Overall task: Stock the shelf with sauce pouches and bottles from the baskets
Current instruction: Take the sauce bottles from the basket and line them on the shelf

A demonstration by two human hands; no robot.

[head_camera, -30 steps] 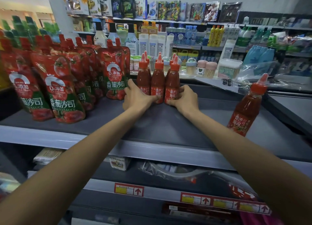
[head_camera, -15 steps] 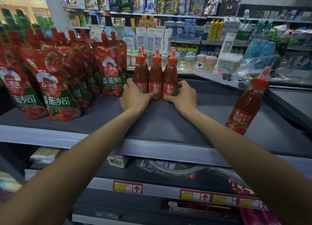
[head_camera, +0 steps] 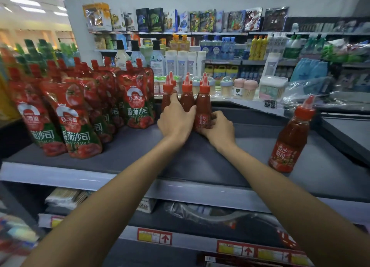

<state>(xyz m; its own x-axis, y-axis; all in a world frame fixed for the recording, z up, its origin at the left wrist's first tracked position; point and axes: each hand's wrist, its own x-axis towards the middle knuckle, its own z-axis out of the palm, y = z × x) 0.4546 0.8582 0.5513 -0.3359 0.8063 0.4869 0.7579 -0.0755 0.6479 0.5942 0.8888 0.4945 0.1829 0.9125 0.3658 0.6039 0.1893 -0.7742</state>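
Head view, from the left: red tomato sauce pouches (head_camera: 78, 122) with red spouts stand in packed rows on the left part of the grey shelf (head_camera: 130, 158). The front ones lean a little and the rows run back toward the rear edge. Just right of the last pouch, a tight group of small sauce bottles (head_camera: 203, 102) with pointed red caps stands upright at the back of the shelf.

The left hand (head_camera: 176, 120) reaches in from below. Its fingers curl round the left and middle bottles of the group, with the thumb lying across their fronts. The right hand (head_camera: 219, 129) is just beside it, its fingers bent round the lower body of the front right bottle.

Well apart to the right, a lone bottle (head_camera: 290, 138) of the same kind stands upright near the shelf's front, touched by neither hand. Red-and-yellow price tags (head_camera: 154, 236) line the edge of the shelf below.
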